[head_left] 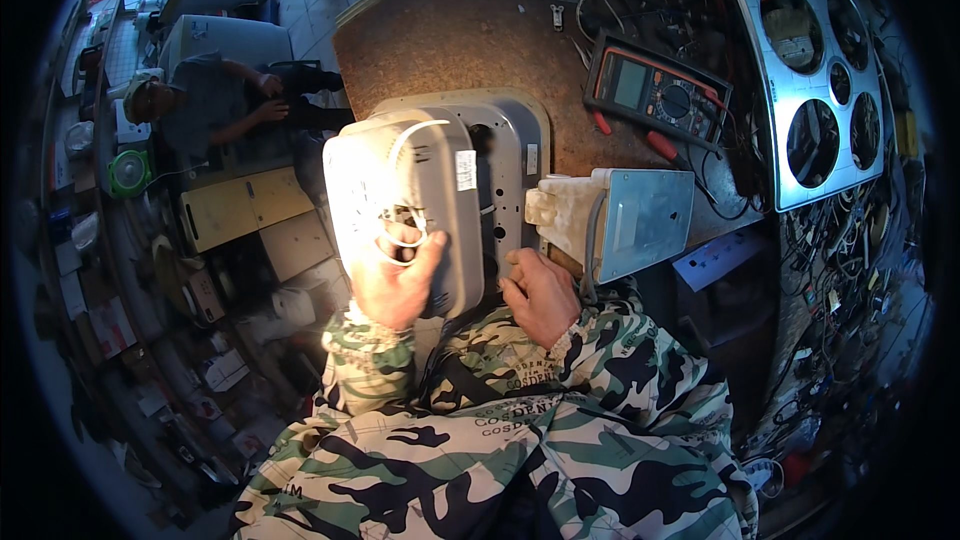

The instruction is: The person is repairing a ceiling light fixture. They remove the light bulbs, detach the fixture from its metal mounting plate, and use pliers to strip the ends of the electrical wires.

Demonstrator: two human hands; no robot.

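"Where's the pale metal housing (pixel 445 202)?"
"Tilted over the metal shell (pixel 516 152) at the tabletop's (pixel 430 65) left edge; the left hand (pixel 391 282) grips it beside the white cable (pixel 414 129)."
"Right hand (pixel 542 296)?"
"Curled near the shell's close edge; whether it's clamped, I can't tell."

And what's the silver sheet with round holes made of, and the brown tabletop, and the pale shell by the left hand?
Silver sheet: looks like metal, shiny, with bright bluish glare. Brown tabletop: probably wood or board, dull and mottled. Pale shell: maybe painted metal or hard plastic; it's smooth with rounded corners, but I can't tell which.
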